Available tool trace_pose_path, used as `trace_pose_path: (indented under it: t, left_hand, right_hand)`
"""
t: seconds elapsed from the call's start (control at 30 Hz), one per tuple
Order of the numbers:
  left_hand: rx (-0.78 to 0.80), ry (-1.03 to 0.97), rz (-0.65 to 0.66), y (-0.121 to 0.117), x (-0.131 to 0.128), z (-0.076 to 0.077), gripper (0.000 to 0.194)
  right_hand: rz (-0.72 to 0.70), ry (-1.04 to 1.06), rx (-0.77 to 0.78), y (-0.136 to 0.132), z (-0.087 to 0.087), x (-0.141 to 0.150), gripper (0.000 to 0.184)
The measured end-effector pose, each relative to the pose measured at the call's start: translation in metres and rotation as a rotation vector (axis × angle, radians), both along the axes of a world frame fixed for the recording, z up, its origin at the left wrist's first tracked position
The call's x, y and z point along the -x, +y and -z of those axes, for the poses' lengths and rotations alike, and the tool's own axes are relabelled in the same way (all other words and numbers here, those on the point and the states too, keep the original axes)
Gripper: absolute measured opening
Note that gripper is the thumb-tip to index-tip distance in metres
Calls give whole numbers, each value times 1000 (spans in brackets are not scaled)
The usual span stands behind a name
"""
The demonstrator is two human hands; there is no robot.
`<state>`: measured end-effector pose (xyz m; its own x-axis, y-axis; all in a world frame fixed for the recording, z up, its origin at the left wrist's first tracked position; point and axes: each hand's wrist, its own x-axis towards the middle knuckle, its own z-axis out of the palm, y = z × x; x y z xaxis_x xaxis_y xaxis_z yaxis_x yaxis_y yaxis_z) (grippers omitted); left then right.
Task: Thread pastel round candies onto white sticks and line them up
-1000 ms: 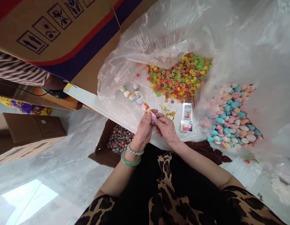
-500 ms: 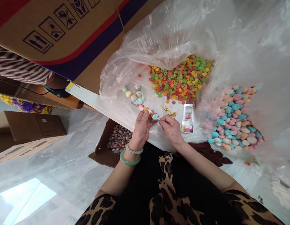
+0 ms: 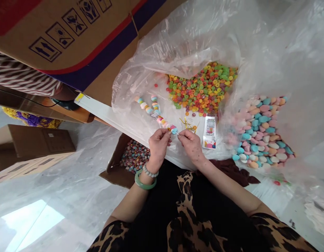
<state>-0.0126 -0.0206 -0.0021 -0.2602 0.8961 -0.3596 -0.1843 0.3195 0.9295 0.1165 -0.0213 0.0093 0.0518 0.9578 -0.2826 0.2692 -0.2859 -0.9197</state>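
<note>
A skewer of pastel candies lies slanted on the plastic sheet, with a blue piece at its near end. My right hand pinches the thin white stick that sticks out beyond that blue piece. Close by on the left, my left hand is closed, thumb and fingertips pressed together beside the candies; what they pinch is too small to make out. Just beyond my hands lie two more candy strands, the left strand and the right strand. Gold twist ties and a printed white packet are past my right hand.
Ring gummies are heaped on the clear plastic. Pastel candies form a pile at right. A large carton stands at far left. Below the table edge, an open box holds wrapped pieces. A striped sleeve shows at left.
My left hand has come off the middle of the candy skewer and drawn back towards me, its fingers now pinched near the blue end. My right hand stays at the stick.
</note>
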Motion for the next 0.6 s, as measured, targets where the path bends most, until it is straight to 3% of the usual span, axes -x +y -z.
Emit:
trace_pose_path:
  t: [0.17,0.3,0.43,0.6]
  left_hand:
    - [-101,283,5,-2,3,2,6]
    - [-156,418,12,-8,1,-1,11]
    - [-188,389,20,-13,-5,-4,14]
    - [-154,251,27,-12,-9,-1,13]
  right_hand:
    - [-32,-64,-42,-2,2,-1,16]
    - [-61,-230,-103,-3,2,2,16]
    - [-95,-294,-131,-2,1,9,17]
    - [-32,-162,-174,-1,5,14,18]
